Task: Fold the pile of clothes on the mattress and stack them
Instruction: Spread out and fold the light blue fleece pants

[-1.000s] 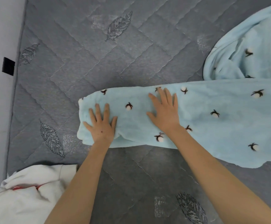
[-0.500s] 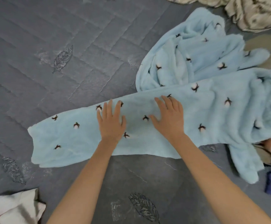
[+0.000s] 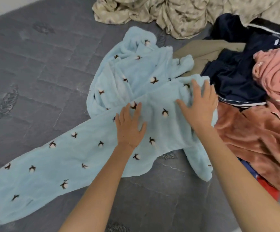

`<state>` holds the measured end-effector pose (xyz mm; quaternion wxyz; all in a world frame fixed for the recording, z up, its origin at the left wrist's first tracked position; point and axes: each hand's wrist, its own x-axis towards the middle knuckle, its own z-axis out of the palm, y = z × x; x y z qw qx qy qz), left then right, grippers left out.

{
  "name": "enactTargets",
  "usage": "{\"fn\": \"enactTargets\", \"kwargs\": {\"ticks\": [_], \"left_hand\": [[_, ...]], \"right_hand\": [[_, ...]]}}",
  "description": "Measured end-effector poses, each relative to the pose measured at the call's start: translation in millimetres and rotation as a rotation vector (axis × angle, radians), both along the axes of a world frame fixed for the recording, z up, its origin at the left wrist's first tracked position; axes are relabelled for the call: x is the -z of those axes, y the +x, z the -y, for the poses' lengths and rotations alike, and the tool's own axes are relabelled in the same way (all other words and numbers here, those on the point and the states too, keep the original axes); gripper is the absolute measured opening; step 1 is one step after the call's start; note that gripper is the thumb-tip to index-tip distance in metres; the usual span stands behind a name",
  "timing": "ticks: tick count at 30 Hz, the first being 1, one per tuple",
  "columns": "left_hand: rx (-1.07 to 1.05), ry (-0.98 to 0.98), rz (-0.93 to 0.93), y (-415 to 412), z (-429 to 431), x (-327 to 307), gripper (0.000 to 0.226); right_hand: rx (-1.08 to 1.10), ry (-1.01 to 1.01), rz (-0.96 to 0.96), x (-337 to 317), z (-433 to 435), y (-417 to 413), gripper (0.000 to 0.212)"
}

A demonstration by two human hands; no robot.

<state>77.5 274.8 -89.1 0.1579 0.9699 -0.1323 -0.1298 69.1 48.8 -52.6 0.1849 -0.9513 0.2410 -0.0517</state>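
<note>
1. Clothes lay on the grey quilted mattress. One long light blue fluffy garment with little white and brown flowers was stretched from the near left side up to the middle. Its other part sat bunched up behind.
2. The left hand lay flat on the long part with its fingers spread wide. It held nothing.
3. The right hand pressed on the lumpy top end, also wide and flat. It was just beside the pile of dark blue and pink clothes.
4. A beige crumpled sheet lay at the far edge.
5. The blue garment looked soft, light and floppy. It would likely sag and slide if lifted by the middle.
6. The best place to take hold seemed to be two corners of one end, so the fold stays straight.
</note>
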Motion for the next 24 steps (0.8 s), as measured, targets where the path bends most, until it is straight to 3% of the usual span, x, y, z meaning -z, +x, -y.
{"fn": "enactTargets", "kwargs": {"ticks": [5, 8, 10, 12, 14, 17, 19, 24], "left_hand": [[0.051, -0.141, 0.019, -3.6, 33.4, -5.5, 0.057], [0.021, -0.410, -0.061, -7.1, 46.7, -13.0, 0.047], [-0.069, -0.641, -0.252, -13.0, 53.7, -27.1, 0.039], [-0.207, -0.820, -0.462, -16.8, 56.5, -37.6, 0.043], [-0.325, -0.964, -0.535, -18.4, 53.9, -46.9, 0.046], [-0.514, -1.155, -0.662, -14.2, 37.8, -68.2, 0.049], [-0.624, -1.256, -0.752, -14.0, 13.3, -74.4, 0.050], [-0.775, -1.243, -0.771, -28.3, -73.3, -60.6, 0.070]], "right_hand": [[0.110, 0.133, -0.126, -0.5, 19.3, 14.2, 0.098], [0.140, 0.233, -0.178, -2.3, 23.3, 17.7, 0.105], [0.190, 0.400, -0.115, -9.8, 19.1, 18.3, 0.091], [0.198, 0.488, -0.028, -20.3, 3.3, 17.1, 0.052], [0.121, 0.470, 0.004, -31.2, -25.4, 11.3, 0.017], [0.006, 0.527, 0.045, -45.2, -81.3, -0.3, 0.024], [-0.057, 0.589, 0.025, -49.2, -116.0, -4.8, 0.018], [-0.265, 0.724, -0.180, -48.5, -186.1, -6.3, 0.017]]}}
